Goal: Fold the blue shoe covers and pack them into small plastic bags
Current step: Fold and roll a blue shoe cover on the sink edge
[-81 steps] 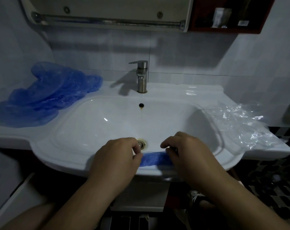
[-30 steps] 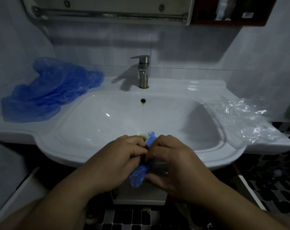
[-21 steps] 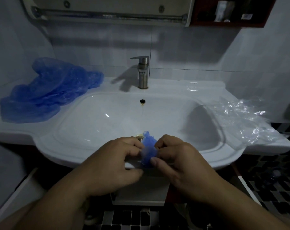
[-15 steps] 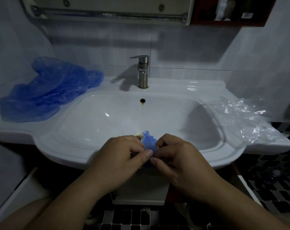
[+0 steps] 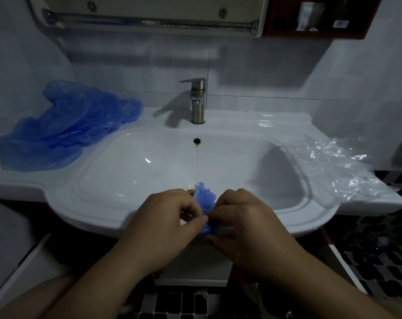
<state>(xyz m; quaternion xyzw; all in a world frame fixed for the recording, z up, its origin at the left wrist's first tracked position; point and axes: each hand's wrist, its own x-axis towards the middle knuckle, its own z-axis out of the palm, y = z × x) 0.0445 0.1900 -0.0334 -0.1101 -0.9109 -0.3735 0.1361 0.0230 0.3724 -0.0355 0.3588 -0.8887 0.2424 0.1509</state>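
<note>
A small folded blue shoe cover [image 5: 205, 200] is pinched between both hands above the front rim of the white sink [image 5: 103, 217]. My left hand [image 5: 165, 224] grips it from the left and my right hand [image 5: 248, 226] from the right, fingertips meeting; most of the cover is hidden by the fingers. A heap of loose blue shoe covers [image 5: 64, 127] lies on the sink's left ledge. Crumpled clear plastic bags [image 5: 338, 169] lie on the right ledge.
A steel faucet [image 5: 197, 100] stands at the back of the basin, with the overflow hole [image 5: 197, 141] below it. A towel bar [image 5: 149, 20] and a dark red shelf [image 5: 319, 17] hang on the tiled wall. Black-and-white tiled floor shows below.
The cover was a flat strip stretched along the front rim; both hands have come together and bunched it into a small wad held between the fingertips.
</note>
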